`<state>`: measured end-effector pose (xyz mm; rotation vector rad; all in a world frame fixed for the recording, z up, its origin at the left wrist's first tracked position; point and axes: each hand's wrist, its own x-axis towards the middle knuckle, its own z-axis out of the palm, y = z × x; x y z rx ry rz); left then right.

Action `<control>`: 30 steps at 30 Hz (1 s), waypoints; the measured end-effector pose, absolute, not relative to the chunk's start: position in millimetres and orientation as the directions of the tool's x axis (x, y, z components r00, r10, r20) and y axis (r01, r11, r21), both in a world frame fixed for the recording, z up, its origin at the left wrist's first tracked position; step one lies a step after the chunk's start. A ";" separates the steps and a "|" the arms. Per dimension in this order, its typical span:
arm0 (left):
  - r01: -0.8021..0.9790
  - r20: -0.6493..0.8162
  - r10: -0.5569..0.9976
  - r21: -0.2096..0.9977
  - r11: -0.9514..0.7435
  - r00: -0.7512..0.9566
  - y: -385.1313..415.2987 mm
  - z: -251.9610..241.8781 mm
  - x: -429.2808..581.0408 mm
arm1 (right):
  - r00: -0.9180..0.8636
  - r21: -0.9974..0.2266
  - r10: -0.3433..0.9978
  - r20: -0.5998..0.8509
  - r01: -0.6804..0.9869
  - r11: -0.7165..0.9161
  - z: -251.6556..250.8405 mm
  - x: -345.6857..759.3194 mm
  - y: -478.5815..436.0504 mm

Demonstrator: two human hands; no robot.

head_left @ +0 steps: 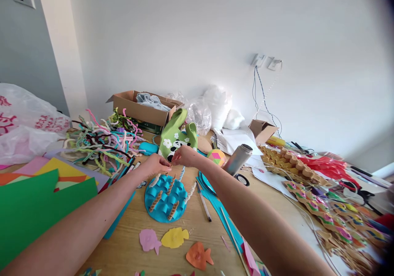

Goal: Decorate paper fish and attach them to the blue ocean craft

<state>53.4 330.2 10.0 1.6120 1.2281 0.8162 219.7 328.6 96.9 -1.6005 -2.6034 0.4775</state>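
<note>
Fingers (168, 167) of the left hand (156, 164) and those of the right hand (184, 156) are pressed together tip to tip. They seem to pinch the upper end of a pale blue fuzzy craft wire (182, 172), though the grip itself is too small to see clearly. The wire runs down from the pinch to the far rim of a round teal foam disc cut with rows of raised slits (166, 194). The disc lies flat on the light wooden table (191, 243), roughly midway between its left and right edges. Tan twisted wires (156, 201) and a white one (191, 192) are already laced through the slits.

By the look of it, the step in hand is feeding this wire into the disc. Carrying that further would call for keeping the end straight and lining it up with a free row of slits.

A pink felt fish (149, 240), a yellow one (174, 237) and an orange one (198, 255) lie toward the near edge.
</note>
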 end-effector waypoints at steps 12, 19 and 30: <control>0.379 0.008 0.942 0.915 -0.143 0.335 336.2 -1.7 49.0 | -0.439 -0.162 0.879 -0.189 0.896 0.413 101.7 207.8 322.1; 0.389 0.035 0.932 0.903 -0.185 0.362 340.1 -8.4 48.2 | -0.423 -0.061 0.884 -0.201 0.906 0.419 104.4 197.7 317.1; 0.401 0.093 0.919 0.880 -0.257 0.384 342.5 -11.6 46.6 | -0.402 0.093 0.901 -0.163 0.903 0.420 100.8 185.7 312.8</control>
